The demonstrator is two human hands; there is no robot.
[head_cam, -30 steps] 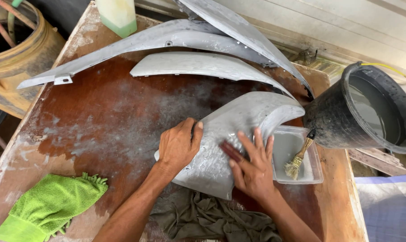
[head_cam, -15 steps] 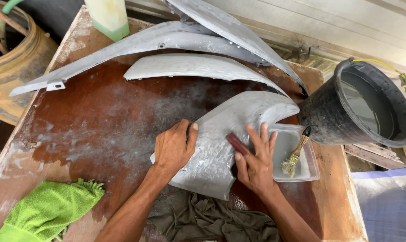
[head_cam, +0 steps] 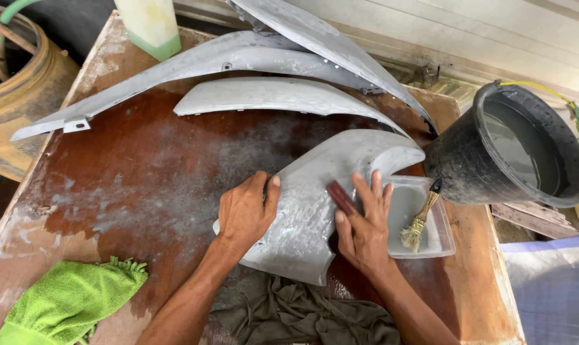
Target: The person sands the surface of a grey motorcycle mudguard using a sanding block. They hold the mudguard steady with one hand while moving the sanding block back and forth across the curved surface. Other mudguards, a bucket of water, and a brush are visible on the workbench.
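A curved grey body panel (head_cam: 321, 191), wet and dusted white, lies on the brown wooden table (head_cam: 123, 172). My left hand (head_cam: 245, 214) rests flat on the panel's left side and holds it down. My right hand (head_cam: 365, 227) lies on the panel's right part, fingers spread, pressing a small dark red sanding piece (head_cam: 342, 197) against the surface. Both forearms reach in from the bottom edge.
Three long grey panels (head_cam: 270, 96) lie at the back. A clear tray (head_cam: 430, 236) with a brush (head_cam: 417, 225) sits to the right, beside a black bucket (head_cam: 462, 172) of water. A green cloth (head_cam: 66, 297) and a dark rag (head_cam: 302, 316) lie near me.
My right hand has slid the sanding piece to the right and slightly upward across the panel. My left hand stays pressed on the panel. The view has shifted a little.
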